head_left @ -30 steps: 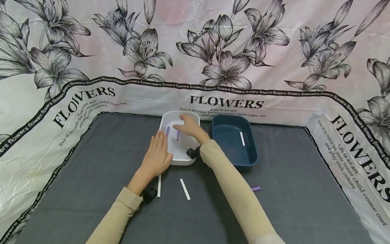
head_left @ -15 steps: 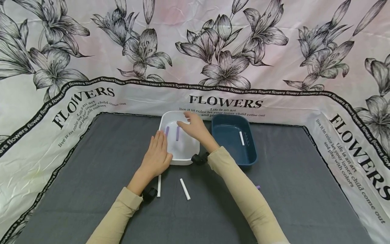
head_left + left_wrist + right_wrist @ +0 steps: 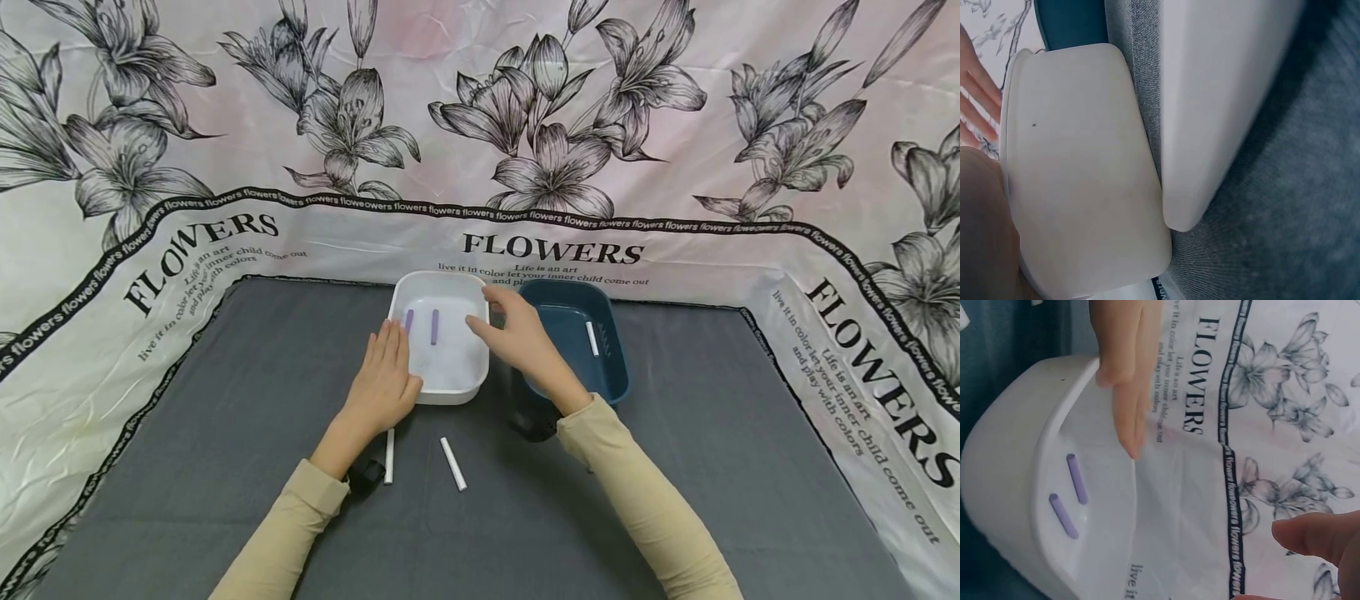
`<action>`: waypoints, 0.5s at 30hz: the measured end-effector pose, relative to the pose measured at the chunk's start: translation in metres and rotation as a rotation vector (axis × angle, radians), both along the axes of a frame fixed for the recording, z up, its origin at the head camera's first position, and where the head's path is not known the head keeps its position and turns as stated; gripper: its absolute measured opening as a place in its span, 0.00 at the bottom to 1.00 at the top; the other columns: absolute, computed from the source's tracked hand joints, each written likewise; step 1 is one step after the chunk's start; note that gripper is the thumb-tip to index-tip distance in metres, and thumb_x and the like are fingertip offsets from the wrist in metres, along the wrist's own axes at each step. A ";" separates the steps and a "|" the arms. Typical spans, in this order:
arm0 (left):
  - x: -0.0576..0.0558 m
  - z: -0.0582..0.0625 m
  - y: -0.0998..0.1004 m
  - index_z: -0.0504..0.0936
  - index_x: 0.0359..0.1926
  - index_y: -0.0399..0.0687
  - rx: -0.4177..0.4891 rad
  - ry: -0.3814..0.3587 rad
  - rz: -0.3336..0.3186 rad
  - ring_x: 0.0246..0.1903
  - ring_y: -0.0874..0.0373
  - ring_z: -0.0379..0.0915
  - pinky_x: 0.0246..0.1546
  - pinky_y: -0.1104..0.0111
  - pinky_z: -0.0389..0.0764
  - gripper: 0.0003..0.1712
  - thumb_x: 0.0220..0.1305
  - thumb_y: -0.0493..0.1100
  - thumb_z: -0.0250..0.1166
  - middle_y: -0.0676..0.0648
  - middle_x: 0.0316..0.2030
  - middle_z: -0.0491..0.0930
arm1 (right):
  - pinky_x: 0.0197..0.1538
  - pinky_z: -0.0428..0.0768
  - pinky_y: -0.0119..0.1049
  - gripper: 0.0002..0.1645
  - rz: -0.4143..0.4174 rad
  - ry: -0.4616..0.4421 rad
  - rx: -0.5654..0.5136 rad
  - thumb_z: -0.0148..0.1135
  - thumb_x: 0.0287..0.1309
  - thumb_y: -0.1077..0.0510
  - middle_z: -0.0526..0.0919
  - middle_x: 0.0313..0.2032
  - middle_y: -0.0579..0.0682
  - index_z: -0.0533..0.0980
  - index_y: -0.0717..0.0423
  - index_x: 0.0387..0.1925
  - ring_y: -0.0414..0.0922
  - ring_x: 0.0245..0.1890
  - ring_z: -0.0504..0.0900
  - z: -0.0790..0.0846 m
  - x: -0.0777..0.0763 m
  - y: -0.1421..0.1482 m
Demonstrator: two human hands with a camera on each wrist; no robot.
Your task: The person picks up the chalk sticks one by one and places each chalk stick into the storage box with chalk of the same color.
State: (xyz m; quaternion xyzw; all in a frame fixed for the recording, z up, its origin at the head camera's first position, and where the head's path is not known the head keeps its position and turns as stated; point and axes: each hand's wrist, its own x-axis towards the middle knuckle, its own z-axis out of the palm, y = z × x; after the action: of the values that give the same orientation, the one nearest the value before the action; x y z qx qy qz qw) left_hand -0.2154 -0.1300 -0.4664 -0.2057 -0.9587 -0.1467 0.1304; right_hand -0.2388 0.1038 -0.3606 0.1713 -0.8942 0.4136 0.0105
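My left hand (image 3: 381,375) rests with straight fingers on the near left rim of a white bin (image 3: 450,371). Two purple chalk sticks (image 3: 434,327) lie on that bin's floor, also visible in the right wrist view. Over the bin's right edge hovers my right hand (image 3: 525,337), thumb and fingers spread apart, holding nothing. Beside it stands a dark blue bin (image 3: 558,312) with one white chalk stick (image 3: 592,338) inside. In the left wrist view, a white stick (image 3: 1216,94) looms close to the camera, next to the white bin's outer wall (image 3: 1079,156).
On the grey cloth (image 3: 262,400) in front of the white bin lie two more white chalk sticks, one in the middle (image 3: 453,463) and another white stick (image 3: 389,457) beside the left wrist. A flower-printed sheet (image 3: 555,167) rises behind the bins.
My right hand has drawn back from above the white bin's middle to its right edge. The forearm now hides a purple stick seen earlier on the cloth. The left hand stays put.
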 end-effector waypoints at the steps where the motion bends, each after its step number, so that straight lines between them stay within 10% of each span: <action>1: 0.000 0.000 0.000 0.49 0.71 0.18 0.003 -0.003 -0.001 0.75 0.35 0.35 0.73 0.47 0.39 0.43 0.65 0.44 0.50 0.25 0.73 0.44 | 0.65 0.70 0.51 0.37 -0.005 0.004 0.000 0.60 0.67 0.50 0.69 0.66 0.61 0.64 0.61 0.71 0.58 0.65 0.70 0.002 0.004 0.004; 15: 0.000 0.001 0.001 0.49 0.71 0.18 0.007 -0.010 -0.005 0.75 0.35 0.34 0.72 0.45 0.41 0.42 0.66 0.44 0.49 0.24 0.73 0.44 | 0.68 0.66 0.51 0.36 -0.072 0.066 -0.036 0.61 0.67 0.50 0.67 0.68 0.56 0.63 0.56 0.72 0.55 0.67 0.67 0.011 0.051 0.070</action>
State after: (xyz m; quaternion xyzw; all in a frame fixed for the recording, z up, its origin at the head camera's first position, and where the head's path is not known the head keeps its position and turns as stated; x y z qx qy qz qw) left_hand -0.2153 -0.1287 -0.4651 -0.2070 -0.9583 -0.1514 0.1257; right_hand -0.1877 0.1742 -0.3498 0.1525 -0.8912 0.4232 0.0579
